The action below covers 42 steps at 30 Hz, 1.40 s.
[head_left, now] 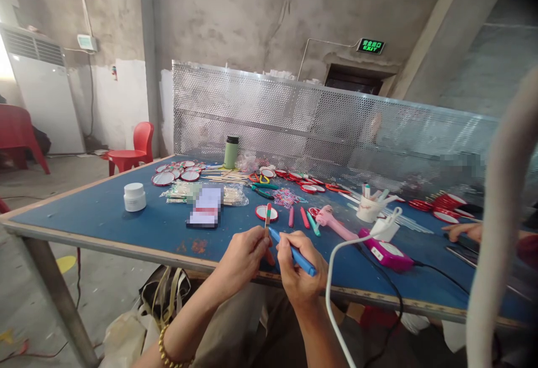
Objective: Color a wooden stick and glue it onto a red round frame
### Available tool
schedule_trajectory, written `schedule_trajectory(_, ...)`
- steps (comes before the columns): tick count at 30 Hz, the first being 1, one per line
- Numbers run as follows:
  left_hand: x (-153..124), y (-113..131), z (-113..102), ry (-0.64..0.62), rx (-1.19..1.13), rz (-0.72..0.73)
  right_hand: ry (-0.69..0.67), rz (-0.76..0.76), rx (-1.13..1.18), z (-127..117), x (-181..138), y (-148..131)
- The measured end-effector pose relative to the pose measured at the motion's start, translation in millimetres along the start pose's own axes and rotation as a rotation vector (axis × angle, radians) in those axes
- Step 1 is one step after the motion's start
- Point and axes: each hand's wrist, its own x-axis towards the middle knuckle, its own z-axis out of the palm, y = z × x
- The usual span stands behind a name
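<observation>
At table [126, 228] edge, seemingly colouring stick [268, 219] clasped in left hand [241, 259], blue marker [294, 253] gripped in right hand [300, 278]; calls for steady strokes.

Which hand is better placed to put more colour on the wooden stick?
Probably the right hand: it holds the blue pen, whose tip is already at the stick. The left hand is busy gripping that stick upright.
</observation>
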Motion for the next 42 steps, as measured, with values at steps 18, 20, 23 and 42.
schedule_trajectory(18,-0.3,-0.5,0.0,-0.005,-0.017,-0.011,-0.002,0.052,0.025,0.3,-1.5,0.9)
schedule_trajectory(20,-0.3,-0.6,0.1,-0.011,-0.031,-0.016,0.005,0.064,0.059,0.3,-1.6,1.3)
schedule_trajectory(23,-0.2,-0.7,0.3,-0.016,-0.033,-0.019,0.009,0.059,0.072,0.3,-1.3,1.1)
schedule_trajectory(42,-0.1,-1.8,0.5,-0.001,0.0,-0.001,0.022,-0.003,0.002,0.2,1.4,-3.1)
